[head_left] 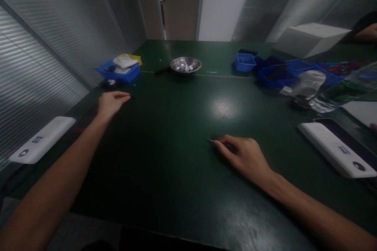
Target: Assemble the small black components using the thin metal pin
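Note:
My left hand is held over the left part of the green table, thumb and fingers pinched together. A small dark spot shows at its fingertips, too blurred to name. Near it stands a blue basket with white and yellow packets in it. My right hand rests low over the table at centre right. Between its thumb and forefinger it pinches a thin shiny metal piece, whose tip points left; the rest is hidden by the fingers.
A steel bowl with small items stands at the far middle. Blue bins, a white box, a clear bottle and a white power bank are at right. Another white power bank lies left. A person's arm shows far right.

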### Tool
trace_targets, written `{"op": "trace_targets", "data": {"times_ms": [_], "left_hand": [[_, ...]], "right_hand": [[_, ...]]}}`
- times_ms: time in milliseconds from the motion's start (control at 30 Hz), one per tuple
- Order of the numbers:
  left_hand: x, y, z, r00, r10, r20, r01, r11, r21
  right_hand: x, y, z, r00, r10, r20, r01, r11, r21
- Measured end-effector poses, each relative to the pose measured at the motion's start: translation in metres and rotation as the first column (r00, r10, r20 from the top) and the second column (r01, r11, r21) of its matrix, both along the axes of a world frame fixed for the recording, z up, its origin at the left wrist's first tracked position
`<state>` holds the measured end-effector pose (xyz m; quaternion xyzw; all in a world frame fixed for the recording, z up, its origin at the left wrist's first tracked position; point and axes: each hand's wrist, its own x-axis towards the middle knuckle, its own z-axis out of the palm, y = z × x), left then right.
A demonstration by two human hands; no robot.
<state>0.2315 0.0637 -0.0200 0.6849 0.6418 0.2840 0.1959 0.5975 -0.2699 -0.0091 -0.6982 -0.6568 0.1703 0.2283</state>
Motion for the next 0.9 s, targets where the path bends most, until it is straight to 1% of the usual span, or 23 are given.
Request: {"op": "trace_targets", "data": {"times_ms": [167, 267, 333, 533, 733, 900], "left_hand": [[-0.01, 0.012, -0.012, 0.999, -0.023, 0.047, 0.023, 1.0, -0.015], [-0.012, 0.015, -0.016, 0.998, -0.047, 0.048, 0.047, 0.999, 0.004], [-0.011, 0.014, -0.014, 0.998, -0.055, 0.038, 0.054, 0.998, 0.009], [-0.005, 0.003, -0.003, 0.999, -0.047, -0.014, 0.046, 0.999, -0.019], [-0.004, 0.003, -0.002, 0.999, -0.037, -0.015, 0.037, 0.999, -0.006], [-0.001, 0.002, 0.002, 0.999, -0.026, -0.028, 0.024, 0.999, -0.048]], "right_hand": [[0.0, 0.0, 0.002, 1.0, -0.005, 0.008, 0.005, 1.0, -0.006], [-0.001, 0.0, 0.004, 1.0, -0.001, -0.001, 0.001, 1.0, -0.019], [-0.001, 0.0, 0.004, 1.0, 0.0, -0.003, 0.0, 1.0, -0.018], [-0.001, 0.0, 0.003, 1.0, 0.002, 0.009, -0.002, 1.0, -0.003], [-0.001, 0.0, 0.003, 1.0, 0.01, 0.009, -0.01, 1.0, 0.009], [-0.001, 0.0, 0.003, 1.0, 0.003, 0.026, -0.003, 1.0, 0.0]]}}
